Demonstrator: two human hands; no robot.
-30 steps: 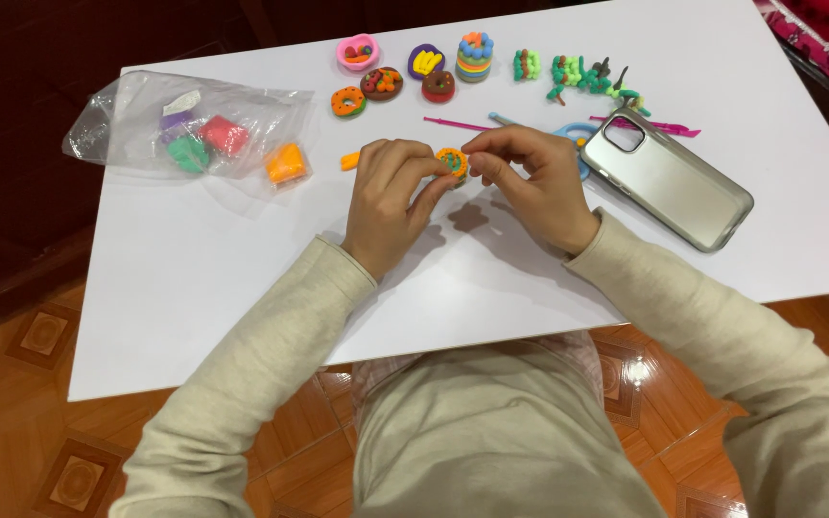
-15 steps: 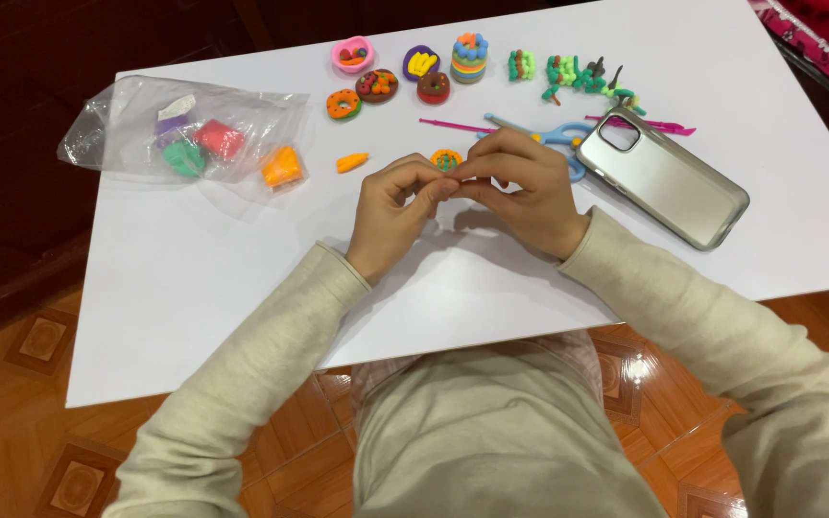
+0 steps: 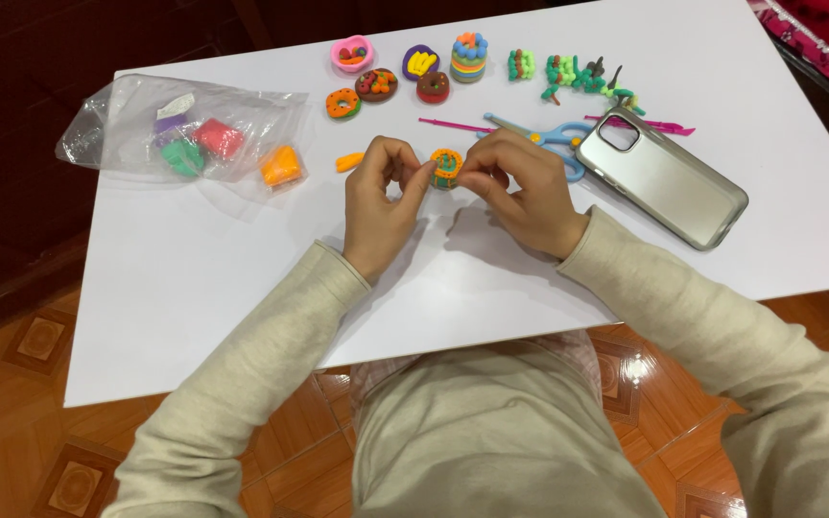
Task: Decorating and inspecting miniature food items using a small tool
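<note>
A: What have you got between your hands?

B: A small round clay piece, orange with green and dark bits on top. Your left hand pinches its left side with thumb and fingertips pressed to it, and your right hand pinches the right side the same way, fingers curled in close together. You hold it just above the white table, near the middle of the far half.

A: And around your hands?

B: Just beside your left hand lies a small orange clay stub. Behind your right hand are blue-handled scissors, partly hidden by your knuckles, and a thin pink tool near them. To your right a silver phone lies face down, tilted, with a second pink tool at its far corner.

A: Farther back?

B: A row of finished clay pieces: a pink bowl shape, a purple disc with yellow strips, three doughnut shapes, a striped stack and green beaded bits. Well to your left a clear plastic bag holds purple, red and green lumps, with an orange lump at its near corner
</note>
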